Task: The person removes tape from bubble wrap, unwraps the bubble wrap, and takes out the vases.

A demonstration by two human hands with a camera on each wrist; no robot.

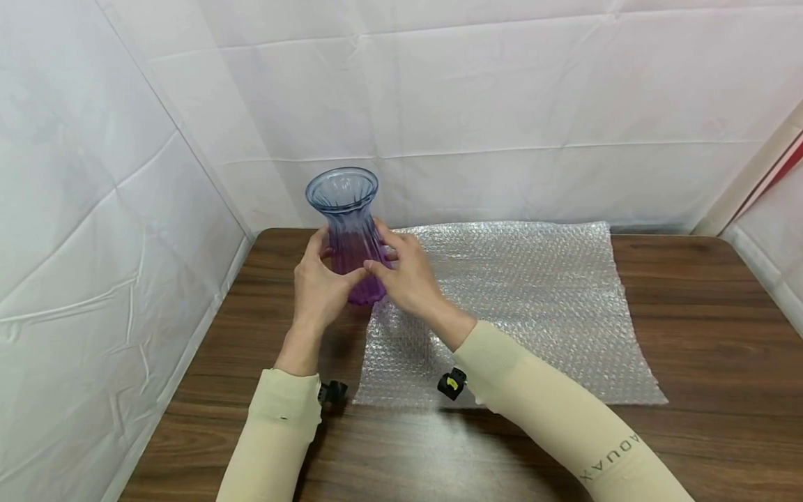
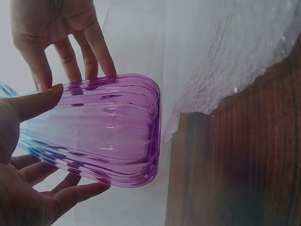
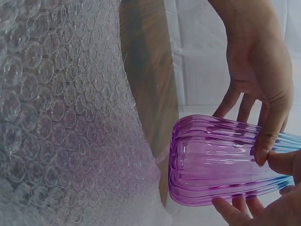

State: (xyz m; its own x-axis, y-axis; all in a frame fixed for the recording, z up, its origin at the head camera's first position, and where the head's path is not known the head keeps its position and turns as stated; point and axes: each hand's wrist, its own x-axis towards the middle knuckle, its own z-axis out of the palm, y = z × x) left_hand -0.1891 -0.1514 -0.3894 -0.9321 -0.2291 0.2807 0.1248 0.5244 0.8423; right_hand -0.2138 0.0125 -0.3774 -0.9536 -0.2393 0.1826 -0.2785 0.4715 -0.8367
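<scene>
A ribbed glass vase (image 1: 353, 237), blue at its flared rim and purple toward the base, is held nearly upright between both hands. My left hand (image 1: 318, 286) grips its left side, thumb across the front and fingers behind. From the right side my right hand (image 1: 410, 275) grips it, the two thumbs meeting at the front. In the left wrist view the purple base (image 2: 136, 132) appears held off the wooden table (image 2: 235, 165). The right wrist view also shows fingers of both hands around the vase (image 3: 211, 157). Beneath and to the right lies a bubble wrap sheet (image 1: 527, 300).
The bubble wrap covers the middle of the dark wooden table (image 1: 709, 335), its left edge near the vase. White cloth walls (image 1: 502, 90) stand behind and at the left side. A small black wrist camera (image 1: 452, 383) sits at the right cuff, another black camera (image 1: 334, 392) at the left.
</scene>
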